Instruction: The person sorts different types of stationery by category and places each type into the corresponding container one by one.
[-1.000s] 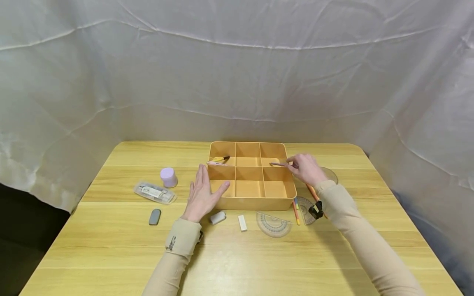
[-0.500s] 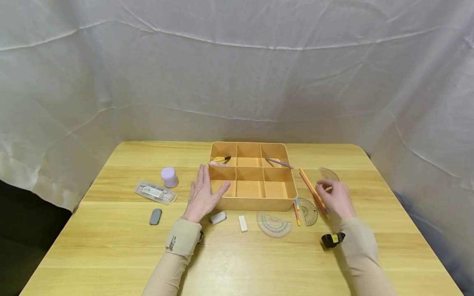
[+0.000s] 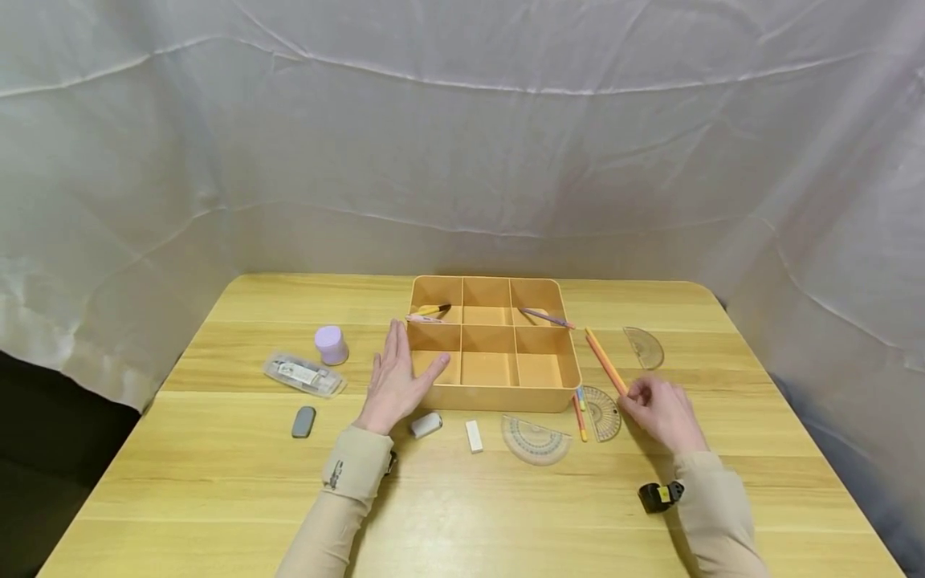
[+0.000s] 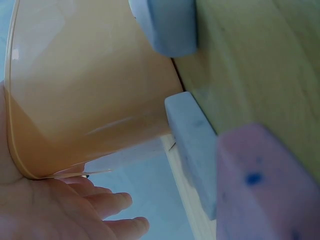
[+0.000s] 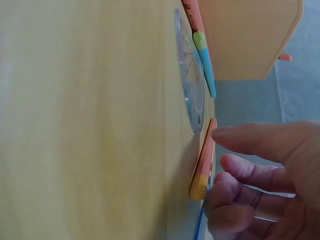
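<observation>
An orange divided box [image 3: 499, 399] stands at the table's middle. My left hand [image 3: 395, 384] rests along its left side, fingers straight and thumb over the front-left compartment; the box wall [image 4: 95, 75] meets the palm in the left wrist view. To the right of the box, my right hand [image 3: 665, 413] is at the near end of orange pencils [image 3: 605, 361] lying side by side. In the right wrist view, the thumb is beside a pencil [image 5: 204, 165], with the loosely bent fingers apart from it across the pencil. A purple pencil [image 3: 547, 318] leans across the back-right compartment's rim.
Protractors [image 3: 535, 440] lie in front of and right of the box, near short coloured pencils [image 3: 580, 413]. A white eraser [image 3: 473, 436], a grey eraser [image 3: 303, 422], a clear case [image 3: 303, 375] and a lilac-lidded pot [image 3: 331, 345] lie left and front. A paintbrush [image 3: 433, 310] sits back-left.
My right hand has let go of the purple pencil at the back-right compartment and moved right and nearer, down to the orange pencils' near end. My left hand has stayed in place.
</observation>
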`<state>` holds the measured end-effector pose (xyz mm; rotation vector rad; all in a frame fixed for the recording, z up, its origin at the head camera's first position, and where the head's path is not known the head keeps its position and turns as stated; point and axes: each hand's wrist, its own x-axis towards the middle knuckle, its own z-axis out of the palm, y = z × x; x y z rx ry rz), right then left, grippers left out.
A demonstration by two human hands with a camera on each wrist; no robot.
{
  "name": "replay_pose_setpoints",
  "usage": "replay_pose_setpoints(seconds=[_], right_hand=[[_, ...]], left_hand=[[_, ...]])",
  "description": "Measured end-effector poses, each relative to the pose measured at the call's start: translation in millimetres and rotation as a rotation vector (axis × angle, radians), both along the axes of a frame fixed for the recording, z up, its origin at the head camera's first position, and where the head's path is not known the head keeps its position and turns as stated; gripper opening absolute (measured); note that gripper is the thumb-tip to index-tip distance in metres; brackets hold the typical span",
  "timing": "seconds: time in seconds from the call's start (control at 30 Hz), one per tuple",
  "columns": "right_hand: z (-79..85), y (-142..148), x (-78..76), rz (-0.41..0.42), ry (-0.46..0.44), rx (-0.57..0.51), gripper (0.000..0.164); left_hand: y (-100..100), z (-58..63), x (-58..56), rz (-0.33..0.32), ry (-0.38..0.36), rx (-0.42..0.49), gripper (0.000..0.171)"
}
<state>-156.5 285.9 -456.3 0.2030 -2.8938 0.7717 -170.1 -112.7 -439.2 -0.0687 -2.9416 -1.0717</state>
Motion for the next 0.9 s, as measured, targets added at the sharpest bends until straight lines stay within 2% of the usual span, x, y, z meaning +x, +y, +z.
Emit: replay_pose_setpoints(seconds=[0.2, 0.7, 0.9], right_hand=[[-0.4, 2.6, 2.8, 0.01, -0.024, 0.013, 0.018], [2.3, 1.9, -0.1, 0.001, -0.069, 0.067, 0.014], [2.0, -0.2, -1.0, -0.001, -0.054, 0.095, 0.013]], left_hand=[[-0.7, 1.6, -0.4, -0.004, 0.009, -0.002, 0.105], [-0.7, 1.2, -0.1, -0.008, 0.007, -0.001, 0.103], [-0.3, 1.1, 1.2, -0.011, 0.009, 0.007, 0.101]])
